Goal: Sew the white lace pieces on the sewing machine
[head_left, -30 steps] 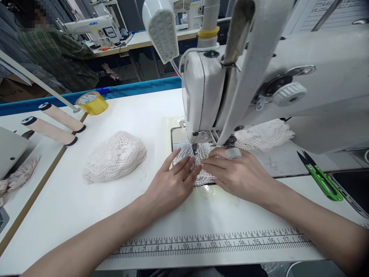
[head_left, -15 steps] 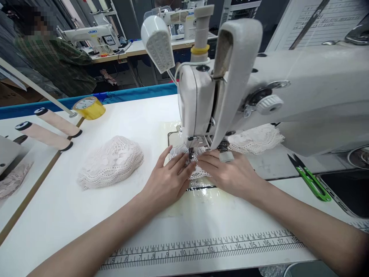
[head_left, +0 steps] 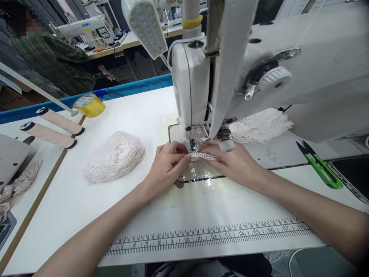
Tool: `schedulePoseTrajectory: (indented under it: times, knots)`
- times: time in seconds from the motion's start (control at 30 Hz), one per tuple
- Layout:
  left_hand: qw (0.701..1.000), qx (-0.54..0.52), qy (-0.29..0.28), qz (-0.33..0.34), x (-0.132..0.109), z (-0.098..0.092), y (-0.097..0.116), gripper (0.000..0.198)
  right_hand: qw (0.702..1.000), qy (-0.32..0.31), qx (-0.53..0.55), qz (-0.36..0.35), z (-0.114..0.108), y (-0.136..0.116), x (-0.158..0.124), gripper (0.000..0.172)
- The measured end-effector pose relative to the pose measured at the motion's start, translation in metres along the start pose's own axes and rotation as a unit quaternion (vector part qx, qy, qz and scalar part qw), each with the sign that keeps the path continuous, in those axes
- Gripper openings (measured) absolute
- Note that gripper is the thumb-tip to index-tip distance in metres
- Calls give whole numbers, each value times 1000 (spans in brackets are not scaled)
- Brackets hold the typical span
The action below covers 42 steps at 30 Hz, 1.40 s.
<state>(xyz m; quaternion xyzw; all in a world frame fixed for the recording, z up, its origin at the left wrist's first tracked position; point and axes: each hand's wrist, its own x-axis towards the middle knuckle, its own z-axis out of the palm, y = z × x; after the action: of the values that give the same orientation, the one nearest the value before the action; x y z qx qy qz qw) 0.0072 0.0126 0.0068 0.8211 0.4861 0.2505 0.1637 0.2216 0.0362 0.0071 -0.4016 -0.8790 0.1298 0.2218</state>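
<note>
A strip of white lace lies under the needle and presser foot of a white sewing machine. My left hand pinches the lace's near edge between thumb and fingers, just left of the foot. On the right side, my right hand rests over the lace, its fingers reaching in beside the foot; the fingertips are partly hidden by the machine head and the fabric. More white lace fabric lies behind my right hand, under the machine arm.
To the left sits a heap of white lace. Beyond it are yellow tape and two thread cones. Green thread snips lie right, beside a dark phone-like device. A ruler strip lines the front edge. A person sits far left.
My left hand has gone from lying flatter on the lace to pinching its near edge, which is now lifted and folded. My right hand stays beside the foot. The camera view has shifted slightly.
</note>
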Motion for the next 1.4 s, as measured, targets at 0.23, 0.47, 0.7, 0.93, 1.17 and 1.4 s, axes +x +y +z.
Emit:
schedulePoseTrajectory:
  times: [0.23,0.47,0.7,0.93,1.17,1.4]
  knots:
    - [940,252,87,212,-19,6,8,24,986,27,-81,-142,-4,1,-7,29]
    - [931,281,66,223,-25,6,12,24,973,47,-116,-193,-7,-4,-7,35]
    - [937,270,72,211,-22,8,8,24,967,57,-160,-191,-4,-2,-5,30]
    - [943,259,80,193,-10,10,-1,24,961,70,-216,-157,5,7,-5,29]
    - [935,281,93,195,-13,10,3,23,964,68,-212,-144,5,4,-4,24]
    - [937,267,92,208,-21,9,8,21,962,72,-197,-174,0,-3,-8,23]
